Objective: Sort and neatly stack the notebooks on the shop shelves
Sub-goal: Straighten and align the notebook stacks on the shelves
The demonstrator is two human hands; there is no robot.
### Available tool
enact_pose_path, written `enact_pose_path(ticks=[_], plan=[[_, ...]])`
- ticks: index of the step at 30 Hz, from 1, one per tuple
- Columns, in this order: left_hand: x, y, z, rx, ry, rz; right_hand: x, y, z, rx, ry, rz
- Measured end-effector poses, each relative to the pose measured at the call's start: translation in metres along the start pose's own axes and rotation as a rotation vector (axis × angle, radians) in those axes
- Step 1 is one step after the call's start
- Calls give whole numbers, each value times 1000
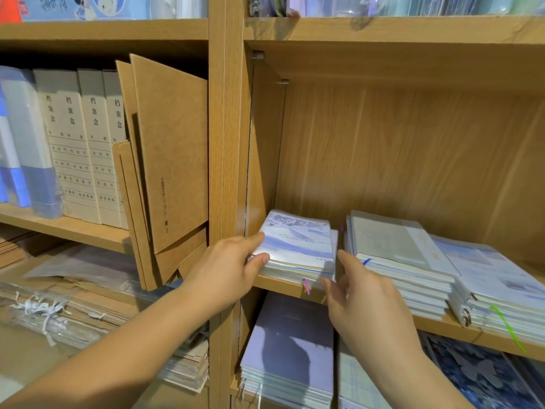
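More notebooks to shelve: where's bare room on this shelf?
Free: the tall space above the three stacks, under the upper shelf. Crowded: left stack, middle stack and right stack fill the board, leaving a slit at the right hand.

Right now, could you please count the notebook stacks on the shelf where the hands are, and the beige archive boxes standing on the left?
Notebook stacks: 3
Beige archive boxes: 4
Total: 7
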State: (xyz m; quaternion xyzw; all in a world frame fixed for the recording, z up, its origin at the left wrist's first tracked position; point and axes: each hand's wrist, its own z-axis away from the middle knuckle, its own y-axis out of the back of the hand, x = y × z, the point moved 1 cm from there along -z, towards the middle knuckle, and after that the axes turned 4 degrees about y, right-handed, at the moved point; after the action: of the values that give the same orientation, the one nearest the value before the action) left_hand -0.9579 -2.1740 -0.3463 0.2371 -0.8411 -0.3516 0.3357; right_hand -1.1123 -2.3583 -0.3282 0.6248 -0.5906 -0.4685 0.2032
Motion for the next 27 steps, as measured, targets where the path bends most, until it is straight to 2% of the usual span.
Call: enact_pose_path(ticks=[7, 15, 23, 27], plan=[[-2, -3, -6, -31, -44, -14, -9, -22, -9, -129, -50, -22], [3, 2, 4, -4, -124, -122, -7, -27, -13, -7, -56, -2], [3, -1, -5, 9, 24, 118, -1, -29, -11, 89, -25, -41], [3, -11, -8, -4, 44, 138, -1, -30, -9, 90, -12, -9]])
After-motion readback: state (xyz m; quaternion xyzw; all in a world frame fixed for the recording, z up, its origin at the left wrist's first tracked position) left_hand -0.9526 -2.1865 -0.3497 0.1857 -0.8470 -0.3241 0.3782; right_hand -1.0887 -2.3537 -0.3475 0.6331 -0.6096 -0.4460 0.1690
